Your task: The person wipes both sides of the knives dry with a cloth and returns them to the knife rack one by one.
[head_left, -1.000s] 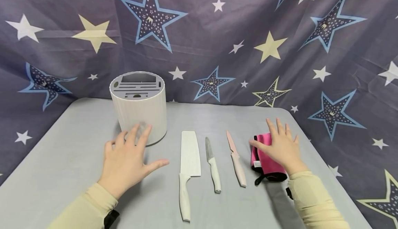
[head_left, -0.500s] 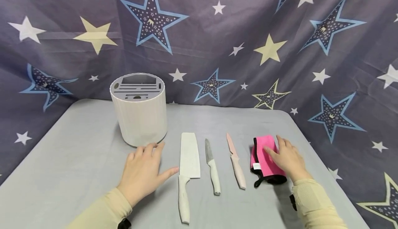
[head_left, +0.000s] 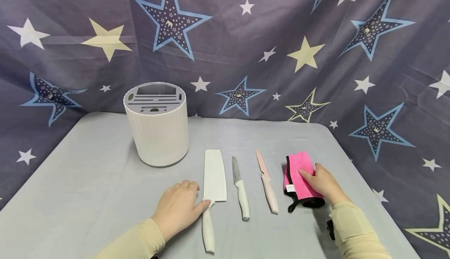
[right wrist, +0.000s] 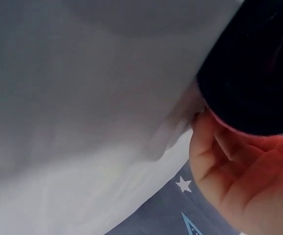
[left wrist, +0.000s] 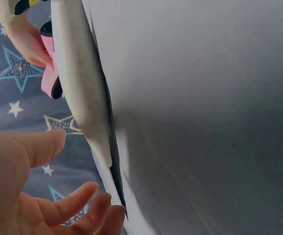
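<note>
A white-handled cleaver (head_left: 215, 175) lies on the table with its blade pointing away. Beside its left edge is my left hand (head_left: 181, 208), the thumb reaching over the neck of the handle. In the left wrist view the fingers (left wrist: 82, 198) are loosely bent, and the cleaver handle (left wrist: 85, 83) shows a gap from the thumb. At the right, a folded pink cloth (head_left: 300, 173) with black edging lies on the table. My right hand (head_left: 325, 183) grips its right side, thumb on top. The right wrist view shows fingers curled under the cloth's dark end (right wrist: 258, 68).
A white ribbed knife block (head_left: 158, 134) with a slotted grey top stands at the back left. Right of the cleaver lie a small white-handled knife (head_left: 241, 196) and a pink knife (head_left: 268, 190). A star-patterned curtain (head_left: 225, 48) hangs behind the grey table (head_left: 88, 181).
My left hand has moved right and down from near the knife block to the cleaver handle. The right hand has lowered onto the pink cloth and taken hold of its right side.
</note>
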### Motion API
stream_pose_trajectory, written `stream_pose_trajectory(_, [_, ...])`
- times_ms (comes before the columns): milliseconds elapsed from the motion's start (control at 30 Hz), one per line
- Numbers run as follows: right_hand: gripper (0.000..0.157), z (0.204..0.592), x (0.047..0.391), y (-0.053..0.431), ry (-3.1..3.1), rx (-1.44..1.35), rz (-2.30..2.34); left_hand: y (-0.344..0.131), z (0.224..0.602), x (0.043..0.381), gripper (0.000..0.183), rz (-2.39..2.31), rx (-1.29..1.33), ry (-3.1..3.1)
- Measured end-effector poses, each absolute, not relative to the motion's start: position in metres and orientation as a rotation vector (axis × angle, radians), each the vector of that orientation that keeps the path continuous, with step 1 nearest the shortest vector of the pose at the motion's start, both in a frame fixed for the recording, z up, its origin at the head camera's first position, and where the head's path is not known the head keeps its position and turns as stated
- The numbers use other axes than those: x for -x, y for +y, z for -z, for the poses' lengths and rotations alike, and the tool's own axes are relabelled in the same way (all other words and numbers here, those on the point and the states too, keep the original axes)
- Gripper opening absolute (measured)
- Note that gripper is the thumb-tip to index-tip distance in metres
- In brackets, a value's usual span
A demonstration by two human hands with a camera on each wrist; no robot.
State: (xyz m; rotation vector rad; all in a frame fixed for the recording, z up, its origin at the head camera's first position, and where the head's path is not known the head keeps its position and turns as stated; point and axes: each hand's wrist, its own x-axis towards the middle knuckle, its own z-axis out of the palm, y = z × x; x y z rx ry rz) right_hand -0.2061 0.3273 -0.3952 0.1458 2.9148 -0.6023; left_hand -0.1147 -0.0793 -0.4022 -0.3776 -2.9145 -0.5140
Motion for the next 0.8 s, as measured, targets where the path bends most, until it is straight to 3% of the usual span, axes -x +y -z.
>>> stream_pose_trajectory(100, [0.072, 0.397, 0.206, 0.327, 2.902, -0.145, 0.633, -0.076, 0.407, 0.115, 0.037, 0.529, 0.399, -2.934])
stream_pose_trajectory(233, [0.059, 0.4, 0.206, 0.328, 2.865, -0.143, 0.667, -0.073, 0.41, 0.115, 0.042, 0.563, 0.403, -2.969])
stream_pose_trajectory(567, [0.07, 0.406, 0.209, 0.332, 2.807, -0.102, 0.689, -0.068, 0.412, 0.116, 0.052, 0.674, 0.313, -3.141])
stream_pose_trajectory(800, [0.062, 0.41, 0.209, 0.332, 2.783, -0.083, 0.801, -0.063, 0.414, 0.119, 0.041, 0.697, 0.323, -3.165])
